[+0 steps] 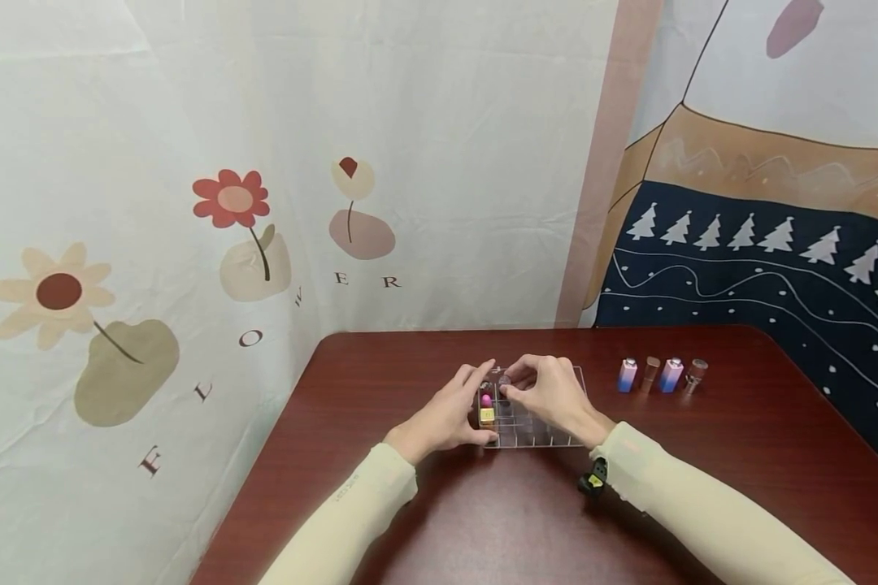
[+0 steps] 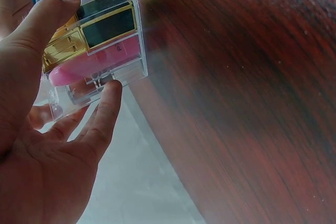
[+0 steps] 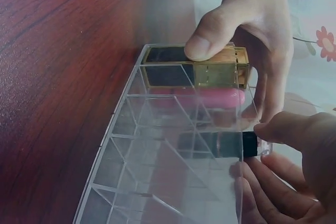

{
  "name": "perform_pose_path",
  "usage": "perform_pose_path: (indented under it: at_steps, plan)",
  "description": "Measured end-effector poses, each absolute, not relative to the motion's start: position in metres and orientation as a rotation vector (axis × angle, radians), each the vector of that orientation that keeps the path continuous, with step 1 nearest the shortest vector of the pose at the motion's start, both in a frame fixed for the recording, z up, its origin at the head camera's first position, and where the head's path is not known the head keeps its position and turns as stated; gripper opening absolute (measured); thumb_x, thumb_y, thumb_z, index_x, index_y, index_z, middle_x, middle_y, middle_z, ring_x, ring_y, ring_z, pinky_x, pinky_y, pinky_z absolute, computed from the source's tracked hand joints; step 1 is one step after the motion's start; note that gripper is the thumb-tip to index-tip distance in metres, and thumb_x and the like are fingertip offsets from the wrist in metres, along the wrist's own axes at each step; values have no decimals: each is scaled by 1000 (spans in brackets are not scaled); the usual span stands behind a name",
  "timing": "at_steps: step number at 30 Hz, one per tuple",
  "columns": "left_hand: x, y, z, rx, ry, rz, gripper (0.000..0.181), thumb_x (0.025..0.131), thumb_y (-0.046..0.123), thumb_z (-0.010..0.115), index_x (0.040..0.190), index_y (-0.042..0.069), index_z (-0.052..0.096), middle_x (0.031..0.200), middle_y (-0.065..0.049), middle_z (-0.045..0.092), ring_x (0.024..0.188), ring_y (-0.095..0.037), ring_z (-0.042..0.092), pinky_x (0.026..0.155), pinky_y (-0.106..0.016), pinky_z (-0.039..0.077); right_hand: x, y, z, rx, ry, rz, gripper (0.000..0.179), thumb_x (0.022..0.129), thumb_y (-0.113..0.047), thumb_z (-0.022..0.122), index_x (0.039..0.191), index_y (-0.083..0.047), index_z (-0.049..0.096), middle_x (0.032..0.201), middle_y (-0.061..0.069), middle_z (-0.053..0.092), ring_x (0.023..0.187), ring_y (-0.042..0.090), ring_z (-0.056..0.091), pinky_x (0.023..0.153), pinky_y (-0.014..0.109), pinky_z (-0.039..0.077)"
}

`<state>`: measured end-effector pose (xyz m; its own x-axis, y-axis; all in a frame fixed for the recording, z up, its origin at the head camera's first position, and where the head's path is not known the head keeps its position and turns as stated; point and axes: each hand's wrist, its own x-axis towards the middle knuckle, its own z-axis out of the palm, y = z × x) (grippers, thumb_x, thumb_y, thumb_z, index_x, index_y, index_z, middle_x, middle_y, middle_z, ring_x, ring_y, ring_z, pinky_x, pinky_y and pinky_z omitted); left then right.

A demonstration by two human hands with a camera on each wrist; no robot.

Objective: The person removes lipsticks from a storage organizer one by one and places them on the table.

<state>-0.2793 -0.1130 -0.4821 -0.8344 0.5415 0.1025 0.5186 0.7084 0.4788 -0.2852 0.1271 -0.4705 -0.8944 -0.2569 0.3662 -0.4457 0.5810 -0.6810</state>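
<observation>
A clear plastic lipstick organizer point(image 1: 534, 445) with divided compartments stands on the table. My left hand point(image 1: 449, 410) grips its left end, thumb on the near side and fingers on the far side. In that end column are a gold-and-black lipstick point(image 2: 113, 24) and a pink lipstick point(image 2: 100, 65); another item behind the pink one is partly hidden by fingers. My right hand point(image 1: 556, 394) pinches the clear-tipped end of a dark lipstick tube point(image 3: 250, 144), whose lower part shows through the organizer's clear wall in the right wrist view.
To the right of the organizer stand two pink-and-blue lipsticks point(image 1: 627, 375), a brown tube point(image 1: 649, 374) and a shiny brownish tube point(image 1: 695, 376). The dark red table point(image 1: 483, 520) meets a printed cloth wall point(image 1: 446, 162) behind. A black wrist device point(image 1: 593, 479) hangs at my right wrist.
</observation>
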Motion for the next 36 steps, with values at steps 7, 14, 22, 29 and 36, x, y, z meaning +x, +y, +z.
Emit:
perform_pose_path:
  at_steps: [7, 14, 22, 29, 36]
  plan:
    - [-280, -113, -482, 892, 2855, 795, 125, 90, 27, 104, 185, 14, 25, 160, -16, 54, 118, -24, 68, 116, -45, 64, -284, 132, -465, 600, -2528, 1241, 20, 96, -17, 97, 113, -10, 88, 100, 5, 89, 84, 11, 83, 79, 29, 72]
    - [-280, -113, -482, 901, 2856, 816, 125, 89, 26, 105, 185, 14, 26, 159, -15, 54, 120, -23, 68, 118, -45, 63, -285, 135, -460, 608, -2475, 1289, 18, 96, -15, 96, 112, -11, 88, 100, 4, 89, 83, 10, 83, 77, 20, 68]
    - [-279, -113, -481, 910, 2861, 810, 124, 89, 25, 104, 185, 13, 27, 159, -14, 54, 118, -23, 69, 116, -44, 64, -281, 139, -454, 618, -2441, 1328, 18, 98, -15, 94, 114, -11, 88, 101, 5, 89, 86, 11, 84, 79, 18, 67]
    - [-280, -113, -482, 913, 2868, 791, 124, 89, 25, 104, 185, 14, 27, 158, -14, 54, 110, -20, 68, 111, -42, 65, -280, 144, -450, 624, -2419, 1365, 17, 99, -15, 93, 115, -13, 88, 102, 4, 89, 87, 12, 83, 80, 18, 67]
    - [-279, -112, -481, 906, 2869, 778, 124, 89, 25, 104, 185, 15, 26, 160, -17, 55, 109, -20, 66, 110, -43, 65, -276, 153, -445, 616, -2389, 1374, 18, 98, -17, 94, 115, -16, 88, 102, 1, 89, 86, 12, 83, 80, 18, 67]
